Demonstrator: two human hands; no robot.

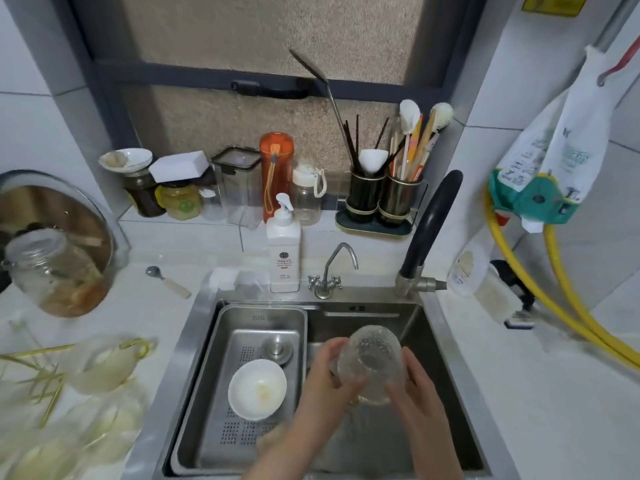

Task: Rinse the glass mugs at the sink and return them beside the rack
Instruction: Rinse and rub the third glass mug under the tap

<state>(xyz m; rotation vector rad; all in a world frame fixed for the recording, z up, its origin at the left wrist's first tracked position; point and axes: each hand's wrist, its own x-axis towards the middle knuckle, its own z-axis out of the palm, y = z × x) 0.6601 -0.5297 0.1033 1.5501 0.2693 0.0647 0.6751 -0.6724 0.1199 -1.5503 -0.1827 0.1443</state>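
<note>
Over the right basin of the steel sink (194, 327), both hands grasp 1 textured glass mug (370, 363), tilted with its base toward the camera and its mouth away. The left hand (327, 374) wraps the mug's left side, fingers curled across the front; the right hand (412, 386) presses against its right side. A thin stream of water (408, 327) falls from the black faucet (429, 223) at the sink's back right corner and passes just beside the mug's upper right. In the left part of the sink sits a perforated steel tray (242, 434) holding a white bowl (257, 389). A white soap dispenser (284, 251) stands on the sink's back edge, beside a small chrome tap (330, 271). On the tabletop (519, 393), near its front left edge, more glass mugs (104, 365) with yellow-green handles lie blurred beside a wire rack (38, 375). A spoon (166, 282) lies left of the sink.
</note>
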